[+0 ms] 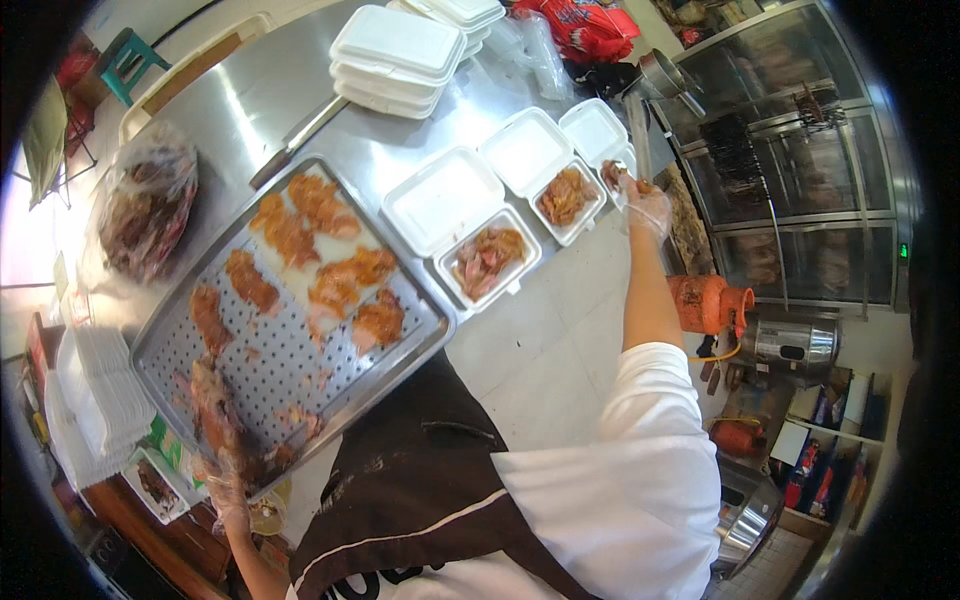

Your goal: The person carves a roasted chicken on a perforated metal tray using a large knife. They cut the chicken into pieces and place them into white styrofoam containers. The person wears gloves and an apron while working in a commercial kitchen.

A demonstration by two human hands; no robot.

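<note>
My left hand, in a clear plastic glove, grips the lower end of a long piece of roast meat at the near left corner of a perforated metal tray. Several browned meat pieces lie on that tray. Stretched out to the right, my gloved right hand holds a small bit of meat beside the farthest open foam box, partly covering it. Two nearer open foam boxes, the middle one and the nearest, hold sliced meat.
Stacked closed foam boxes stand at the table's back, near a long-handled knife. A plastic bag of meat sits left of the tray. Foam lids are piled at left. An orange gas cylinder and glass cabinets stand right.
</note>
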